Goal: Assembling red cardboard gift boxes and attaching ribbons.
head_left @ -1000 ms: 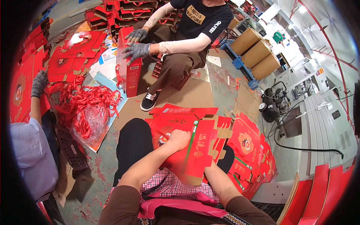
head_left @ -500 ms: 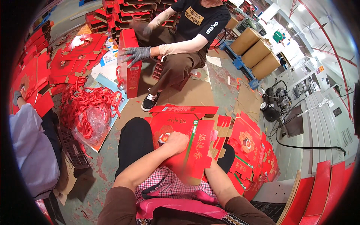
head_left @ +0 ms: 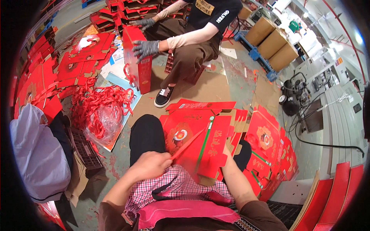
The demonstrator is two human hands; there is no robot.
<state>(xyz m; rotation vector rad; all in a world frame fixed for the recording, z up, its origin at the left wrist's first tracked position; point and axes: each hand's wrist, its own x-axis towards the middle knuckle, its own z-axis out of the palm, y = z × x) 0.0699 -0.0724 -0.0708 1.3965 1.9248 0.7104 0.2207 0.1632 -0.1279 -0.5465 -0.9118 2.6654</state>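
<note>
My left hand (head_left: 152, 165) is closed on a red ribbon (head_left: 187, 144), which stretches taut from my fingers to the printed front of a red cardboard gift box (head_left: 184, 125). The box lies partly folded across my lap, with a green stripe and gold print on its face and its flaps open on the right. My right forearm (head_left: 238, 179) reaches up to the box's right side. The fingers of my right hand are hidden behind the cardboard.
A co-worker in grey gloves (head_left: 146, 49) steadies an upright red box (head_left: 144, 73) across from me. Tangled red ribbons (head_left: 98, 102) lie at left beside a plastic crate (head_left: 83, 148). Flat red boxes (head_left: 266, 134) are stacked at my right. Another person's sleeve (head_left: 40, 154) shows far left.
My left hand has moved from the box face down and toward me, drawing the red ribbon out straight. The co-worker's far hand now rests near the top of the upright box.
</note>
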